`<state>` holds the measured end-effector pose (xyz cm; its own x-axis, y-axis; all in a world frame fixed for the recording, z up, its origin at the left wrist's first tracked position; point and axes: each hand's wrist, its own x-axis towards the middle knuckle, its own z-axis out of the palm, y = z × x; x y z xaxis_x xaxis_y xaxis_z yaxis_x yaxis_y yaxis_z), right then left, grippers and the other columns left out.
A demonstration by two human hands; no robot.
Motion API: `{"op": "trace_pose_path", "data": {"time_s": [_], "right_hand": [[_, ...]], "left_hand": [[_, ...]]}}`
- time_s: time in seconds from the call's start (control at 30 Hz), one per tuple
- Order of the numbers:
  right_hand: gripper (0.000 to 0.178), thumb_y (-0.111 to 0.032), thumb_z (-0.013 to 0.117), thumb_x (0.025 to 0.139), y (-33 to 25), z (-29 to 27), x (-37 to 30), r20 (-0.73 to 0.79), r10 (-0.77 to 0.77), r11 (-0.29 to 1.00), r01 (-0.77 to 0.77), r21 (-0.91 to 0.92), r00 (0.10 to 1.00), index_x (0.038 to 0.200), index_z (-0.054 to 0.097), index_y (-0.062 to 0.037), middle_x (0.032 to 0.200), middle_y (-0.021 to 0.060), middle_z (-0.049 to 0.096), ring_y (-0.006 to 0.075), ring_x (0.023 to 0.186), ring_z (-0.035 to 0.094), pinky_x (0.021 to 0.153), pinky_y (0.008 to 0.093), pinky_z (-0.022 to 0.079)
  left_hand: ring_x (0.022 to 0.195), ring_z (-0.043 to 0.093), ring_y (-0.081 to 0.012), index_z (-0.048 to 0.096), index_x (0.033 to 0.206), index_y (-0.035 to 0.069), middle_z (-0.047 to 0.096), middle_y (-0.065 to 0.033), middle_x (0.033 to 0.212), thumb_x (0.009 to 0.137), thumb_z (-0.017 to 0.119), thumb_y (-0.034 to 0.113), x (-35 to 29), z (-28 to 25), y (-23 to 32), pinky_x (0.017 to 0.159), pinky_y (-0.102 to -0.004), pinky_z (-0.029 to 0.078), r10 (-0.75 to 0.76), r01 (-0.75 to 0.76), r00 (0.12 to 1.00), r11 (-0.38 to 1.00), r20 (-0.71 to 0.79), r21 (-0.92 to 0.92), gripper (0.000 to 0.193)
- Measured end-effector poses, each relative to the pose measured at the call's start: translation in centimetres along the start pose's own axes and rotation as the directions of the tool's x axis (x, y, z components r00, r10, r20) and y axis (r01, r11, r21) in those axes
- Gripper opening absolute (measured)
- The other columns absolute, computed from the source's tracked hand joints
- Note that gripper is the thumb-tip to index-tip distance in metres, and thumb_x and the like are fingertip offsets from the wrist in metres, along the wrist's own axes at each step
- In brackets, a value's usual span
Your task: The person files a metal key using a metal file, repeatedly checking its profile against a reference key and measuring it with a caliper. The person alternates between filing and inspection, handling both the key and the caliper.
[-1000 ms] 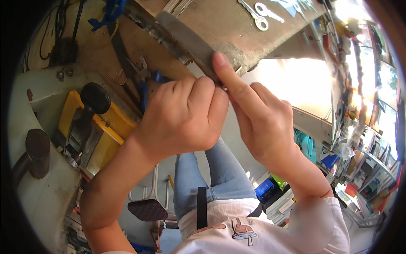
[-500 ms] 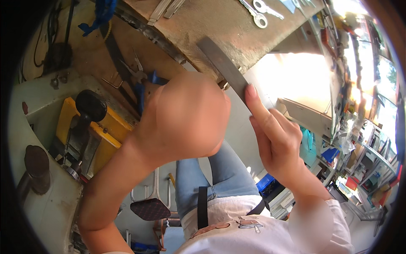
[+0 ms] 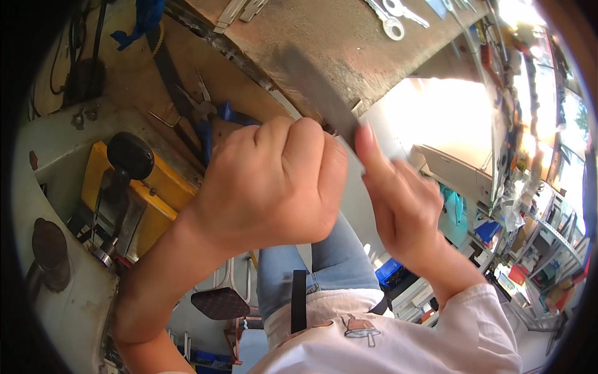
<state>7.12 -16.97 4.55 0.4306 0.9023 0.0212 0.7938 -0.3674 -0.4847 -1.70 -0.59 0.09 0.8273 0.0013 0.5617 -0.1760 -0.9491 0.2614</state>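
My right hand (image 3: 405, 209) is closed round the near end of a flat grey metal file (image 3: 321, 93), with its thumb laid along the top. The file slants up and to the left, past the corner of the wooden workbench (image 3: 299, 31), and its far end is blurred. Left of it, my left hand (image 3: 277, 181) is closed in a fist, knuckles up, close beside the file. Whatever sits in that fist is hidden by the fingers. Several silver keys (image 3: 392, 28) lie on the bench at the far side.
Pliers with blue handles (image 3: 205, 109) lie on the lower brown surface beyond my left hand. At left stands a yellow and grey machine (image 3: 165, 187) with a black knob (image 3: 131, 156). A stool (image 3: 221, 303) is below; crowded shelves (image 3: 548, 224) line the right.
The file and my right hand have shifted slightly left. My left fist has moved a little, staying closed near the file. The view has tilted slightly.
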Motion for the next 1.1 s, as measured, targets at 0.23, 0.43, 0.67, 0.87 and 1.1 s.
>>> {"op": "trace_pose_path", "data": {"time_s": [0.23,0.43,0.67,0.87,1.1], "right_hand": [[0.06,0.011,0.06,0.073,-0.5,-0.4,1.8,0.059,-0.013,0.998,0.016,-0.057,0.998,0.13,0.052,-0.0037,0.057,0.0066,0.041,0.0176,0.046,0.042,0.044,0.0267,0.037],[0.066,0.007,0.061,0.067,1.0,0.0,-0.2,-0.012,-0.028,0.998,0.027,-0.049,1.0,0.13,0.053,-0.0087,0.058,0.0018,0.038,0.0135,0.043,0.033,0.036,0.0279,0.032],[0.066,0.009,0.06,0.071,0.9,-0.3,-0.1,-0.006,0.043,0.999,-0.043,0.017,0.999,0.132,0.051,-0.0128,0.056,0.0047,0.039,0.017,0.043,0.037,0.041,0.0281,0.034],[0.055,0.01,0.056,0.08,1.0,-0.9,1.4,0.038,0.065,0.996,-0.067,0.064,0.997,0.132,0.049,-0.0047,0.06,0.0111,0.046,0.0197,0.05,0.045,0.051,0.0226,0.038],[0.042,0.001,0.051,0.088,0.7,-3.4,-1.7,0.035,0.26,0.94,-0.261,0.218,0.965,0.13,0.052,-0.0047,0.064,0.0032,0.056,0.0075,0.048,0.045,0.049,0.0215,0.039]], "left_hand": [[0.046,0.04,-0.0151,0.04,0.058,0.008,0.033,-0.003,0.058,0.061,0.056,0.007,0.2,0.0,-0.4,0.036,-0.0284,0.032,-0.01,0.01,1.0,0.998,-0.005,-0.058,0.016],[0.047,0.044,-0.016,0.041,0.062,0.008,0.035,-0.0036,0.06,0.062,0.055,0.007,0.3,-0.1,-0.7,0.038,-0.0294,0.035,-0.045,0.047,0.999,0.989,0.019,-0.138,0.014],[0.048,0.045,-0.0177,0.042,0.063,0.008,0.036,-0.0038,0.06,0.065,0.056,0.005,0.2,-0.1,-0.5,0.039,-0.0308,0.036,-0.079,0.083,0.996,0.983,0.029,-0.163,0.015],[0.048,0.046,-0.0187,0.043,0.063,0.007,0.037,-0.004,0.06,0.071,0.058,0.005,0.9,-0.4,-0.2,0.04,-0.0314,0.037,-0.108,0.111,0.994,0.981,0.028,-0.159,0.017],[0.049,0.048,-0.0197,0.045,0.066,0.006,0.039,-0.0049,0.06,0.072,0.062,0.002,0.3,-1.4,-0.1,0.041,-0.0315,0.038,-0.148,0.158,0.986,0.973,0.072,-0.167,0.018]]}}
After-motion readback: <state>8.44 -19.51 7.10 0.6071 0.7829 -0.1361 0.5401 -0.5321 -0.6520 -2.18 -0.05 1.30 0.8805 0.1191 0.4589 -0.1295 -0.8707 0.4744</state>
